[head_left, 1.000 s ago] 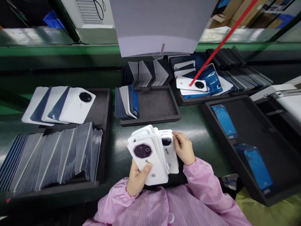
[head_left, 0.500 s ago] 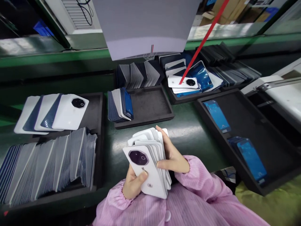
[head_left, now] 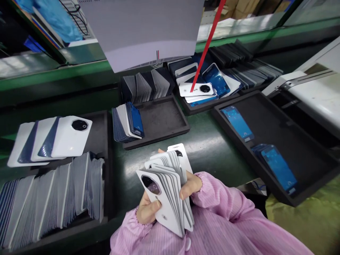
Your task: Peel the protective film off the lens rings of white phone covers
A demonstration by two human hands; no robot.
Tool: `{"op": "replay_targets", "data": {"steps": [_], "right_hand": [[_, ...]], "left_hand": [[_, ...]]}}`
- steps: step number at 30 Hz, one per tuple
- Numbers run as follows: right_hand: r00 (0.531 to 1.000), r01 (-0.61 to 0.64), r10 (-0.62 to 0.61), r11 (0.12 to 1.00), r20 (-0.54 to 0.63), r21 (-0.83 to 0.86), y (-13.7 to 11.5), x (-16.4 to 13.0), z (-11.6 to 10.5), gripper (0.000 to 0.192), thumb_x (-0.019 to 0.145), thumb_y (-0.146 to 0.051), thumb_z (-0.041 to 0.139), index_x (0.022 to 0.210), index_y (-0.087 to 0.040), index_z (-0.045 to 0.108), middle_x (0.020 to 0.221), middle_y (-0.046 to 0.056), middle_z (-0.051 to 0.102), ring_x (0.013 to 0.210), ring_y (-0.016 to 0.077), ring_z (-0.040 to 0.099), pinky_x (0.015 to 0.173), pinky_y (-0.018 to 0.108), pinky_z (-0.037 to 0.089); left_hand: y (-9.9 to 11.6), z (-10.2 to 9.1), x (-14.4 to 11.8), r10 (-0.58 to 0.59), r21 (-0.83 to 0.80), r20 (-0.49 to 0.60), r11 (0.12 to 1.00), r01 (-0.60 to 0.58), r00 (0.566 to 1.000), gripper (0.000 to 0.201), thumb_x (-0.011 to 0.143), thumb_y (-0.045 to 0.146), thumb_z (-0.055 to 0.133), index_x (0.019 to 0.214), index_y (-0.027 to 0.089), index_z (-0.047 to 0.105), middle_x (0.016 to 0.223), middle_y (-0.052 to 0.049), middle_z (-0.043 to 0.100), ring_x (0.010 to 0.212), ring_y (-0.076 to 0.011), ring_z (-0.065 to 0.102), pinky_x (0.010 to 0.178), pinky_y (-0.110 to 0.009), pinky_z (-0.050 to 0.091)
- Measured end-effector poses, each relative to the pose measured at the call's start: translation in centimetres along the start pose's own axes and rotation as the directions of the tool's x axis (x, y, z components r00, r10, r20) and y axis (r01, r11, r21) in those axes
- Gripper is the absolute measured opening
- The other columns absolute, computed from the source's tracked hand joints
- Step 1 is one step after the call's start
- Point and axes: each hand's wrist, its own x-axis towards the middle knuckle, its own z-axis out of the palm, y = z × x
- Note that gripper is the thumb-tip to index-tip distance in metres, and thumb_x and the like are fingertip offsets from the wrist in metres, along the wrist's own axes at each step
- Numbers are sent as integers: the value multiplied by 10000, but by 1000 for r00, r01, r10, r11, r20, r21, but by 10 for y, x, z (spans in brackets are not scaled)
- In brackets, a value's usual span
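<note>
While green bench (head_left: pixel 212 141) and black foam trays (head_left: pixel 159 120) hold rows of phone back covers (head_left: pixel 47 198), fanned stack of white covers (head_left: pixel 167 187) sits low, close to pink-sleeved chest. Change: right hand (head_left: pixel 190 186), a second ago pulling one cover aside, now clamps stack's right edge; left hand (head_left: pixel 147 209) grips it from below (thumb on front cover). Stack regathered, likely squared up. Factory line behind.
</note>
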Motion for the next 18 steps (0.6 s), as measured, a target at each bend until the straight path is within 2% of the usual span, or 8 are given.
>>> {"op": "replay_targets", "data": {"steps": [3,4,10,15,18], "right_hand": [[989,-44,11,974,146,223,2,-1,0,924,540,-515,792,1296,-136,421,1092,115,599,1027,262,569,889,403,442],[987,-47,5,964,159,263,3,-2,1,937,551,-464,805,1326,-145,389,1111,114,590,1046,261,557,910,412,426],[997,54,-70,944,36,327,0,-7,5,1072,556,-307,834,1428,-215,217,1190,91,534,1113,256,501,1027,451,311],[997,78,-79,959,-7,272,-5,-9,6,1066,519,-241,846,1412,-230,263,1242,84,494,1179,267,446,1064,424,269],[997,74,-78,964,5,256,-5,-10,5,991,592,-236,792,1417,-231,242,1283,94,473,1209,264,429,1074,438,256]], "left_hand": [[1,-1,-1,3,-3,36,1000,-3,999,391,606,360,794,976,287,692,825,-16,751,846,-271,698,744,-395,565],[1,-1,-1,4,-4,38,1000,-4,999,361,612,347,793,956,286,701,805,-11,751,823,-261,702,754,-393,561],[-1,-3,-6,16,-16,45,1000,-15,999,263,638,316,786,892,341,722,743,26,747,759,-214,705,798,-381,538],[-2,-4,-9,17,-11,44,1000,-17,999,296,661,312,770,947,342,702,790,24,750,813,-220,699,847,-404,515],[-3,-5,-9,11,4,36,1000,-11,999,344,667,324,763,999,345,678,877,13,746,897,-230,681,886,-409,492]]}}
